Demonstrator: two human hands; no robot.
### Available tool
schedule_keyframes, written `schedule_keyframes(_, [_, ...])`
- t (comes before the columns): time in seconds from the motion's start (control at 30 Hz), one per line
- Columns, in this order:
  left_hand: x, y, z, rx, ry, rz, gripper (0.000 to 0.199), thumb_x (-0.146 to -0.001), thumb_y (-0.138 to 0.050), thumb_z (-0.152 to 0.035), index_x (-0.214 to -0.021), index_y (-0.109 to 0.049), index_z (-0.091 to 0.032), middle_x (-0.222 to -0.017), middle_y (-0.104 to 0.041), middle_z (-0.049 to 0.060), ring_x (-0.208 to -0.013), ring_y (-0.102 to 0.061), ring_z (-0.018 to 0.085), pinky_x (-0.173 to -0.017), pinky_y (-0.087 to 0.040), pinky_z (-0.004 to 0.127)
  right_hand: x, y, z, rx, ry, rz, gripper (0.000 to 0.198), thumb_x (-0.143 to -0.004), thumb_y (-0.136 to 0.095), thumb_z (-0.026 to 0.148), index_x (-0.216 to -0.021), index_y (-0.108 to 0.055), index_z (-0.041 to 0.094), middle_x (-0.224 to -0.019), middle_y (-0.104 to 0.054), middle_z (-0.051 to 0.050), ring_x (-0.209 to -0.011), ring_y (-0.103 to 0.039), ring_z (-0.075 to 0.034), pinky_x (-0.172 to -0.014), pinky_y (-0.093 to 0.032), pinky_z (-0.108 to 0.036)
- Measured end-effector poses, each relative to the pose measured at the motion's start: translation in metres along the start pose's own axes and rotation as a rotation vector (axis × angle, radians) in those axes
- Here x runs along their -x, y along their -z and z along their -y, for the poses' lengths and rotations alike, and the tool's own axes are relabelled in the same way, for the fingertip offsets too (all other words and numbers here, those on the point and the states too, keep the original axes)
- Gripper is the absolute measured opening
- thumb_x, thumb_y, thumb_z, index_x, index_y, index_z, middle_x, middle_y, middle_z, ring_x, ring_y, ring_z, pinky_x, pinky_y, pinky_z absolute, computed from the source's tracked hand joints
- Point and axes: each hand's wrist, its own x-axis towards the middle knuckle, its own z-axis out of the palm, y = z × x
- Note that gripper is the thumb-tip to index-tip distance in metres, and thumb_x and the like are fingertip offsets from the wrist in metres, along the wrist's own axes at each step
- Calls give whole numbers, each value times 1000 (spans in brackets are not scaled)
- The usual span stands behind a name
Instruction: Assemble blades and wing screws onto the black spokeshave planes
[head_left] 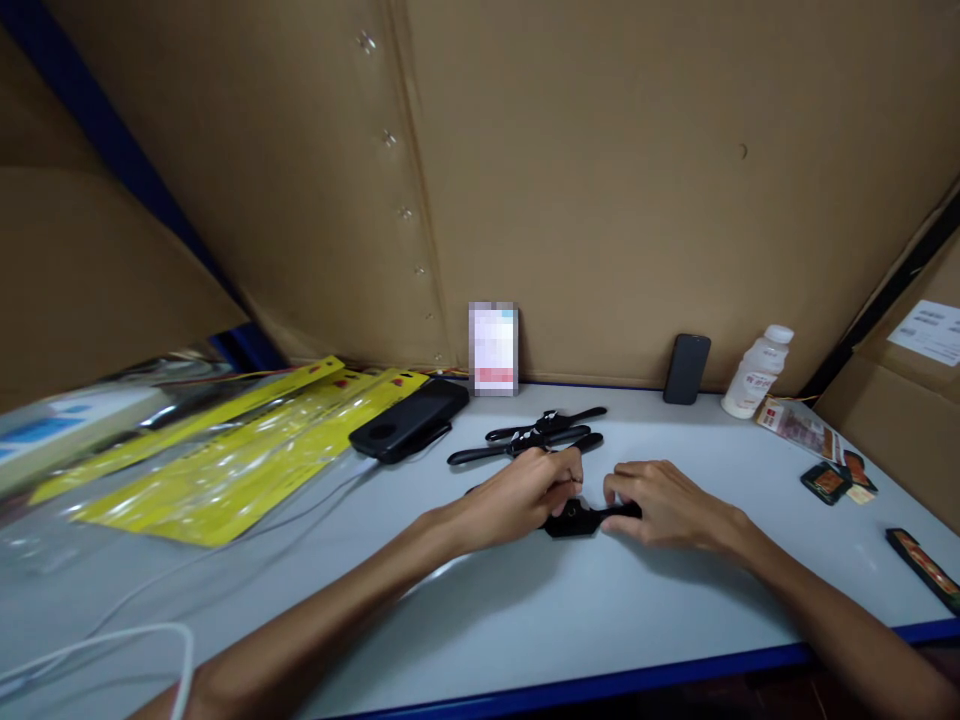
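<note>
A black spokeshave [572, 521] is at the middle of the table, between my two hands. My left hand [531, 490] is closed, its thumb and curled fingers pressed on the left part of the tool's body. What exactly those fingertips pinch is hidden. With thumb and fingers, my right hand [663, 505] grips the handle on the right side. Just beyond the left hand lie several more black spokeshaves [541, 436], overlapping in a loose pile.
Yellow-backed clear packages [247, 470] cover the left side, beside a black power bank [409, 420] with a white cable [187, 640]. Along the back wall stand a lit phone screen [493, 350], a dark phone [686, 369] and a bottle [759, 372]. Small dark packets [825, 482] lie at right.
</note>
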Motion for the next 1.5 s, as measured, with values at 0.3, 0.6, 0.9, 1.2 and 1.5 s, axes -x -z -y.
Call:
schedule_keyframes(0.3, [1, -7, 2, -107, -19, 94, 13, -96, -47, -19, -88, -58, -18, -72, -59, 0, -65, -52, 16, -60, -33, 27, 0, 0, 3, -19, 49, -5, 4, -89, -68, 24, -88, -66, 21, -85, -63, -2, -75, -57, -18, -68, -40, -31])
schedule_keyframes(0.6, [2, -8, 1, -144, -5, 70, 16, -95, -48, -16, -85, -59, -17, -70, -59, 1, -62, -50, 15, -58, -32, 26, 0, -2, 4, -49, 62, 4, 3, -90, -68, 23, -92, -66, 22, -88, -64, -1, -77, -58, -18, -69, -41, -30])
schedule_keyframes(0.9, [1, -7, 4, -99, -24, 56, 19, -95, -46, -18, -84, -62, -16, -68, -58, 0, -60, -47, 13, -57, -31, 27, 0, -3, 4, -43, 79, 4, 2, -91, -67, 23, -92, -66, 22, -86, -62, 0, -76, -57, -17, -68, -40, -29])
schedule_keyframes(1.2, [1, -9, 7, -122, -19, 84, 17, -95, -48, -16, -83, -59, -17, -70, -59, 0, -63, -51, 14, -58, -31, 26, 0, -4, 2, -47, 80, 1, 4, -91, -68, 23, -94, -67, 22, -86, -62, 0, -74, -55, -16, -67, -39, -29])
schedule_keyframes(1.5, [-2, -14, 0, -198, -18, 25, 20, -95, -48, -14, -78, -58, -16, -72, -62, 4, -63, -55, 15, -58, -33, 27, 0, -5, 2, -83, 99, 10, 5, -92, -66, 22, -97, -67, 22, -89, -64, -1, -77, -58, -17, -70, -41, -30])
